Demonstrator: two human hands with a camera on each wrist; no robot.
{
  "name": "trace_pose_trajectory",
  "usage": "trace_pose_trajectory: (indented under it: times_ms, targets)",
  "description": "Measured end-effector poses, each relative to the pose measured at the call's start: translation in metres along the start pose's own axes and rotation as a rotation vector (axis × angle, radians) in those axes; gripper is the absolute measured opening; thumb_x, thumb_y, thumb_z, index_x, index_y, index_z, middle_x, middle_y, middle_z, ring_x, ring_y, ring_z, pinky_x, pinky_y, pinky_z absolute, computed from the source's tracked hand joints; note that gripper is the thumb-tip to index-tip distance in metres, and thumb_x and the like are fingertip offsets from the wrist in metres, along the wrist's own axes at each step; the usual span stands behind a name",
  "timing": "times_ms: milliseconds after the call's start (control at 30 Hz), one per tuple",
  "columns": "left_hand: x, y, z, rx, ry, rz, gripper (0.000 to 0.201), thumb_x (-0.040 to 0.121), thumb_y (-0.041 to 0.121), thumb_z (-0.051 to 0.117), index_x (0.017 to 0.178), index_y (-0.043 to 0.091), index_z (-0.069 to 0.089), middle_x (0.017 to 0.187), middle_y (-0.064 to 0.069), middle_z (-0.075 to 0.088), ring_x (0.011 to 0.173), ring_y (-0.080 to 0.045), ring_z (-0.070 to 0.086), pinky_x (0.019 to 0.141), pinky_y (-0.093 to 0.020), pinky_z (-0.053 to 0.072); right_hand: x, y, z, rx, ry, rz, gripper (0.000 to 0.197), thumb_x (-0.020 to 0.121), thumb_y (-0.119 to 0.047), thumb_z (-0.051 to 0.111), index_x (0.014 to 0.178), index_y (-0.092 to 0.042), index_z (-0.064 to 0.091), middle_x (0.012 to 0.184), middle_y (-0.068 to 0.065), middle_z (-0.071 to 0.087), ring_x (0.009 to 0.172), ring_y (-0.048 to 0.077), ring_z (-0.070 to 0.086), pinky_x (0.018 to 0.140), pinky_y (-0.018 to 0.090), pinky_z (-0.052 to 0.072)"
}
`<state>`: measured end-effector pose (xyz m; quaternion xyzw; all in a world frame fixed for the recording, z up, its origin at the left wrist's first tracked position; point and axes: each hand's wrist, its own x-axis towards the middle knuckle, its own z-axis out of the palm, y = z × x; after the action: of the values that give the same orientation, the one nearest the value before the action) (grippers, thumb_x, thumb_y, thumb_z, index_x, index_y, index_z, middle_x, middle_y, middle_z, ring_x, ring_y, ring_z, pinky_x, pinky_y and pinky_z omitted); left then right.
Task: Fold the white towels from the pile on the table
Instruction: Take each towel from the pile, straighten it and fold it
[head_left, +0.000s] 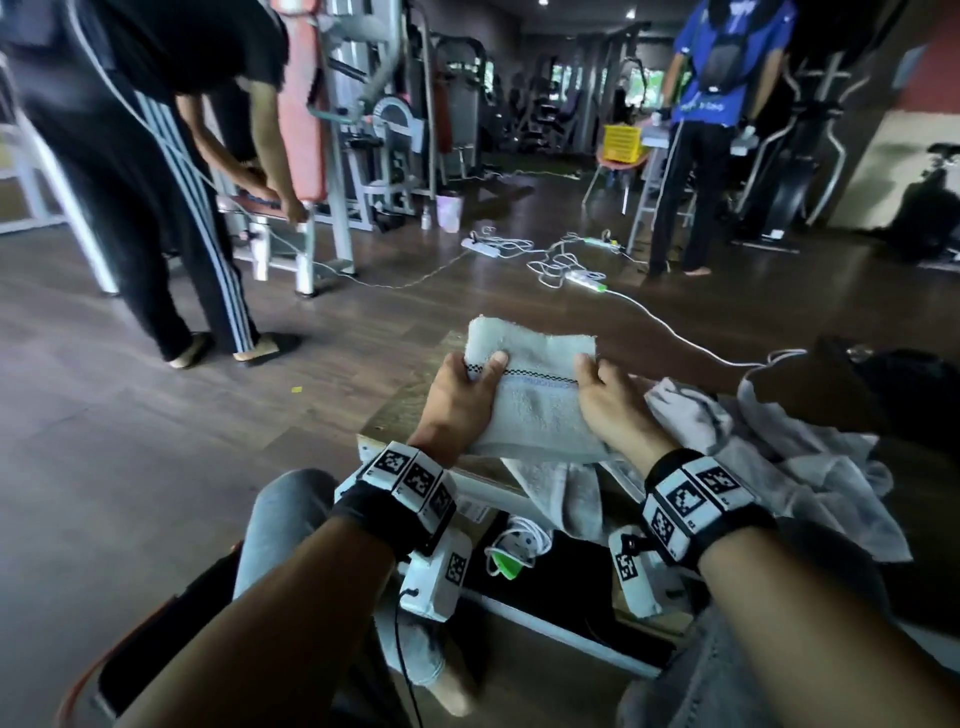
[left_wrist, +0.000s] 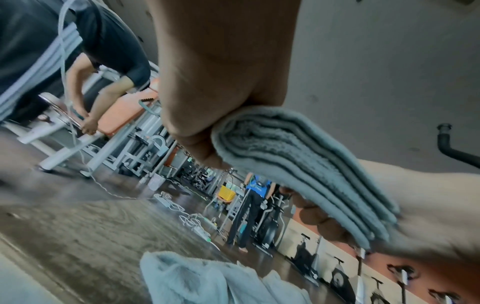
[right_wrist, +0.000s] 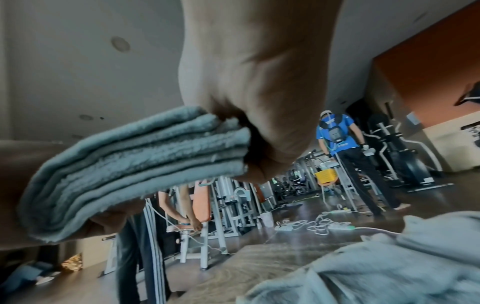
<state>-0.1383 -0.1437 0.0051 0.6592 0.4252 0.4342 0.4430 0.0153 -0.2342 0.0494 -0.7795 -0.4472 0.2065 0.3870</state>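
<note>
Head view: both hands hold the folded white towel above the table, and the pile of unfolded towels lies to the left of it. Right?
Not quite. The pile of unfolded towels lies to the right of the folded towel, as the head view shows. Left hand and right hand do hold it above the table.

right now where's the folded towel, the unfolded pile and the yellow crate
folded towel (head_left: 535, 410), head view, its top face between the hands
unfolded pile (head_left: 789, 457), head view, crumpled middle
yellow crate (head_left: 623, 143), head view, front wall

Right hand (right_wrist: 259, 102) gripping folded towel (right_wrist: 135, 164) — stacked layers edge-on, rumpled towel pile (right_wrist: 376, 267) on table (right_wrist: 233, 273) below
</note>
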Motion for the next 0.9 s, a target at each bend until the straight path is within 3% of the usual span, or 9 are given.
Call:
trace_pose_trajectory:
  times_ms: [100, 167, 300, 400, 500, 667, 800, 833, 900]
  targets:
    - [-0.011, 0.011, -0.032, 0.052, 0.14, -0.037, 0.065, 0.076, 0.075, 0.054, 0.099, 0.015, 0.062, 0.09, -0.001, 0.071, 0.084, -0.016, 0.068, 0.078, -0.039, 0.057, -0.006, -0.024, 0.016, -0.023, -0.109, -0.034, 0.057, 0.103, -0.054, 0.029, 0.135, -0.011, 0.049, 0.125, 0.012, 0.054, 0.111, 0.023, 0.052, 0.09, 0.028, 0.034]
    - [-0.02, 0.014, -0.056, 0.11, 0.213, -0.062, 0.059, 0.083, 0.066, 0.055, 0.097, 0.008, 0.061, 0.089, -0.004, 0.069, 0.083, -0.018, 0.065, 0.074, -0.031, 0.051, -0.006, -0.037, 0.035, -0.028, -0.18, -0.085, 0.058, 0.1, -0.055, 0.037, 0.138, -0.013, 0.047, 0.134, 0.009, 0.055, 0.113, 0.024, 0.054, 0.092, 0.031, 0.041]
    - [-0.044, 0.019, -0.102, 0.158, 0.292, -0.097, 0.055, 0.089, 0.055, 0.056, 0.086, 0.001, 0.067, 0.077, -0.005, 0.069, 0.069, -0.018, 0.064, 0.063, -0.03, 0.05, -0.011, -0.061, 0.077, -0.045, -0.226, -0.221, 0.038, 0.103, -0.04, 0.042, 0.124, -0.01, 0.051, 0.116, 0.009, 0.059, 0.096, 0.022, 0.052, 0.078, 0.028, 0.036]
    - [-0.064, 0.019, -0.135, 0.109, 0.397, -0.182, 0.046, 0.089, 0.053, 0.057, 0.091, 0.009, 0.068, 0.08, 0.0, 0.069, 0.068, -0.01, 0.064, 0.068, -0.025, 0.051, -0.02, -0.082, 0.106, -0.03, -0.285, -0.303, 0.031, 0.102, -0.036, 0.044, 0.115, -0.01, 0.052, 0.107, 0.008, 0.057, 0.096, 0.024, 0.055, 0.076, 0.029, 0.037]
    - [-0.084, 0.02, -0.167, 0.014, 0.508, -0.286, 0.041, 0.084, 0.049, 0.06, 0.089, 0.009, 0.069, 0.091, -0.011, 0.075, 0.08, -0.026, 0.071, 0.079, -0.041, 0.06, -0.03, -0.099, 0.139, 0.004, -0.373, -0.349, 0.033, 0.101, -0.037, 0.045, 0.115, -0.009, 0.053, 0.104, 0.011, 0.06, 0.092, 0.026, 0.057, 0.073, 0.029, 0.038]
    - [-0.11, 0.01, -0.215, 0.105, 0.64, -0.394, 0.039, 0.079, 0.042, 0.062, 0.09, 0.005, 0.067, 0.085, -0.006, 0.07, 0.075, -0.019, 0.064, 0.064, -0.026, 0.052, -0.049, -0.124, 0.182, 0.082, -0.532, -0.384, 0.034, 0.098, -0.034, 0.046, 0.121, -0.01, 0.044, 0.11, 0.01, 0.056, 0.099, 0.027, 0.055, 0.083, 0.035, 0.044]
    - [-0.133, -0.002, -0.237, 0.152, 0.746, -0.438, 0.04, 0.086, 0.026, 0.06, 0.111, 0.007, 0.034, 0.089, -0.004, 0.054, 0.08, -0.016, 0.054, 0.06, -0.026, 0.045, -0.065, -0.135, 0.208, 0.132, -0.626, -0.398, 0.033, 0.097, -0.026, 0.047, 0.123, -0.011, 0.034, 0.115, 0.006, 0.053, 0.105, 0.027, 0.053, 0.092, 0.038, 0.044]
    - [-0.14, -0.005, -0.24, 0.153, 0.756, -0.436, 0.039, 0.088, 0.022, 0.059, 0.111, 0.01, 0.03, 0.087, -0.003, 0.051, 0.077, -0.013, 0.052, 0.058, -0.025, 0.044, -0.068, -0.136, 0.214, 0.125, -0.67, -0.403, 0.032, 0.097, -0.024, 0.046, 0.123, -0.013, 0.031, 0.112, 0.004, 0.051, 0.101, 0.024, 0.053, 0.088, 0.037, 0.045]
    - [-0.156, -0.014, -0.247, 0.119, 0.746, -0.475, 0.039, 0.086, 0.021, 0.06, 0.114, 0.015, 0.035, 0.09, -0.006, 0.053, 0.077, -0.016, 0.053, 0.063, -0.027, 0.047, -0.074, -0.137, 0.228, 0.08, -0.768, -0.415, 0.028, 0.096, -0.019, 0.043, 0.118, -0.018, 0.026, 0.103, 0.002, 0.048, 0.085, 0.019, 0.05, 0.067, 0.031, 0.042]
